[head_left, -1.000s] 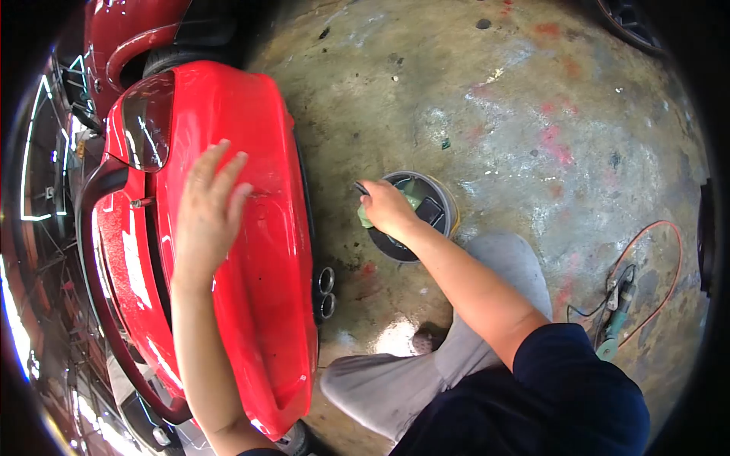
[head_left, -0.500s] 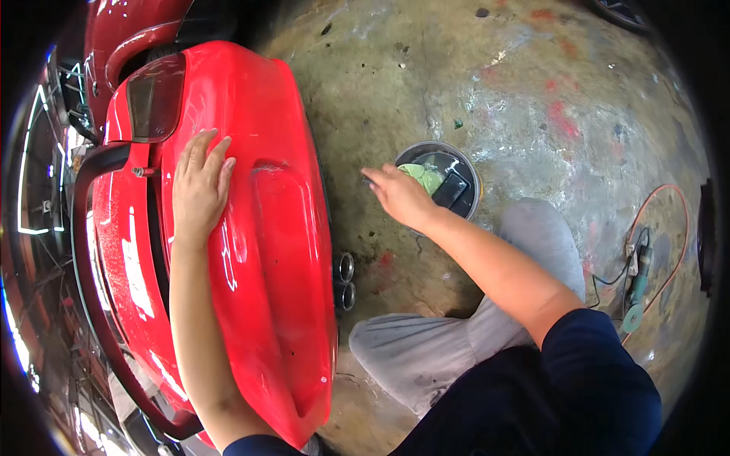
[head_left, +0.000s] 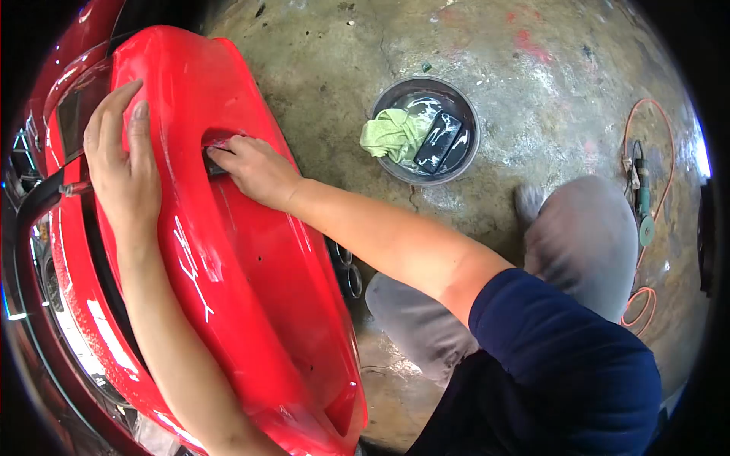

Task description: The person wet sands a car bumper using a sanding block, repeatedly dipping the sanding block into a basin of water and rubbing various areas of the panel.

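Observation:
The red rear bumper of a car runs along my left side, its paint glossy with wet-looking streaks. My left hand lies with fingers stretched out on its upper surface near the tail light. At the far end of the bumper's recessed panel, my right hand presses into the corner. Its fingers are closed on a small dark flat piece, which looks like sandpaper; most of it is hidden by the fingers.
On the stained concrete floor stands a round bucket of water with a green cloth over its rim and a dark rectangular block inside. A green power tool and an orange hose lie at right. Exhaust tips show beneath the bumper.
My right hand has moved left from beside the bucket to the bumper's recess. My left hand remains on the bumper. The view has shifted, and the green cloth now shows fully.

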`<state>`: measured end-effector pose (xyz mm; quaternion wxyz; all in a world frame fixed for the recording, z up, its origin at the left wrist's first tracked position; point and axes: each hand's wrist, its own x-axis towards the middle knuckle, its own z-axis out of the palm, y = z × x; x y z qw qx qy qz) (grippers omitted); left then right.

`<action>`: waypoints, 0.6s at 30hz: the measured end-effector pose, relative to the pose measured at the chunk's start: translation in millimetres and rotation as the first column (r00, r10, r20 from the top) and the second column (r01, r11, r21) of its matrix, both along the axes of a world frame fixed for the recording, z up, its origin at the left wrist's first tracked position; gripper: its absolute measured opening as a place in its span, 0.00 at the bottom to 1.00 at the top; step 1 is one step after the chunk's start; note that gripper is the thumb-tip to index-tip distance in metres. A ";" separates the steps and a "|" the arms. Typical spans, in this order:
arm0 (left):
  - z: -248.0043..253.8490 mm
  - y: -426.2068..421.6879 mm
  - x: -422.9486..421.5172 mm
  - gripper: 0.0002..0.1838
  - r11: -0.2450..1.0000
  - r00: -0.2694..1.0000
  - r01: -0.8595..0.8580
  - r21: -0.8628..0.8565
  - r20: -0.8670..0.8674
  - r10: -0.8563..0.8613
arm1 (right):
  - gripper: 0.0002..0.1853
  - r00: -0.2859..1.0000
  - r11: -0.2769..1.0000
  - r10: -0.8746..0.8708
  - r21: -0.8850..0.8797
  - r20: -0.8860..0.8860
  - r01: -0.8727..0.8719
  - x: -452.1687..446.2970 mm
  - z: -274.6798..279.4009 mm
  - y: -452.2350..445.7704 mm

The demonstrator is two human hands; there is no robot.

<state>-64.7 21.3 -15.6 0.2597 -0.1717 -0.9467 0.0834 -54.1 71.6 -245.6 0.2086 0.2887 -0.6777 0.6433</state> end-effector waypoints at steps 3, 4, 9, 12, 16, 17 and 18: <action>-3.4 -0.7 -3.2 0.15 0.995 0.995 -0.016 0.101 0.105 0.005 | 0.19 0.999 0.999 0.032 0.033 -0.035 -0.030 -8.9 1.2 -14.0; -4.3 -2.1 -3.0 0.16 0.989 0.989 -0.024 0.146 0.147 0.002 | 0.18 0.999 1.000 0.016 0.018 -0.047 -0.016 -9.8 -1.6 -15.6; -10.4 2.2 5.2 0.17 0.951 0.975 -0.157 0.267 0.196 0.106 | 0.13 0.998 0.998 0.065 0.025 0.017 -0.065 -4.3 7.7 -7.6; -13.4 15.9 14.6 0.18 0.934 0.958 -0.236 0.269 0.224 0.177 | 0.13 0.993 0.995 0.084 0.049 0.083 -0.089 -0.7 8.2 -2.3; -16.8 15.3 16.4 0.18 0.974 0.961 -0.156 0.162 0.255 0.111 | 0.12 0.978 0.995 0.092 0.031 0.185 -0.099 -1.1 4.0 3.2; -17.8 16.9 16.3 0.18 0.978 0.961 -0.155 0.139 0.251 0.116 | 0.12 0.969 0.994 0.099 0.016 0.228 -0.105 -0.2 2.5 4.8; -18.7 18.1 16.7 0.18 0.981 0.960 -0.154 0.115 0.252 0.121 | 0.12 0.958 0.993 0.109 0.003 0.265 -0.114 3.2 4.4 4.7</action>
